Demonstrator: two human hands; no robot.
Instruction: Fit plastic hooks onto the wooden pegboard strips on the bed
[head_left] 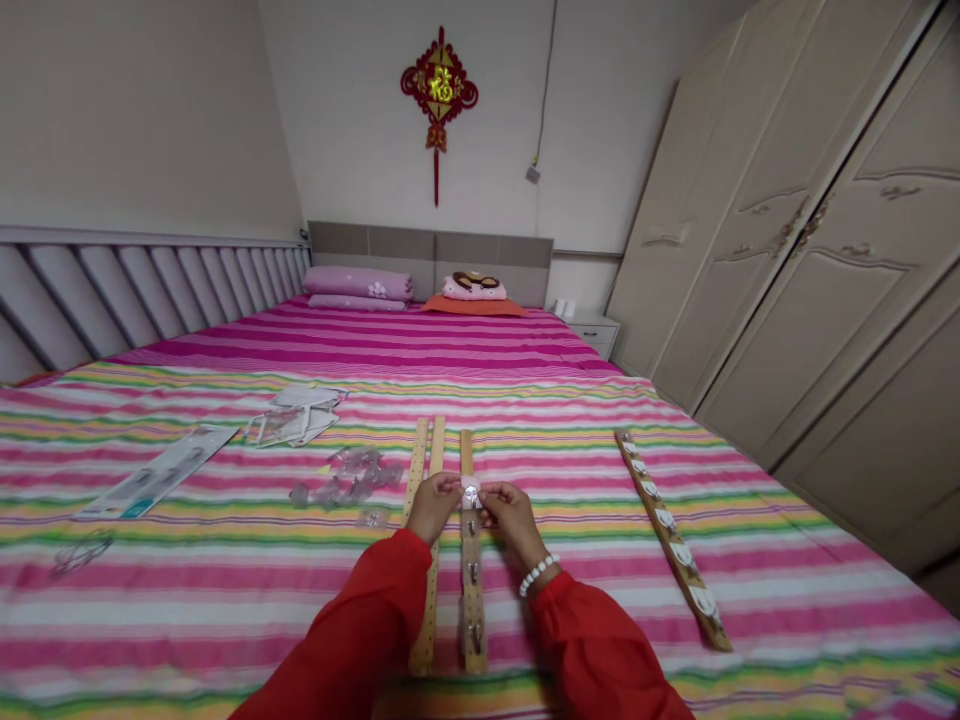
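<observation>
My left hand and my right hand pinch a small hook with a pale, shiny backing from its two sides. It sits over the upper part of a narrow wooden strip; I cannot tell whether it touches the wood. Nearer to me, the same strip bears several metal hooks on clear pads. Just left of it lie two more wooden strips, one a strip with rows of small holes, partly hidden by my left hand and sleeve.
At right lies another wooden strip bearing several white hooks. Loose clear hooks lie heaped at left, beside white packets, a long flat package and a tangle of thin loops. Everything rests on a striped bedspread.
</observation>
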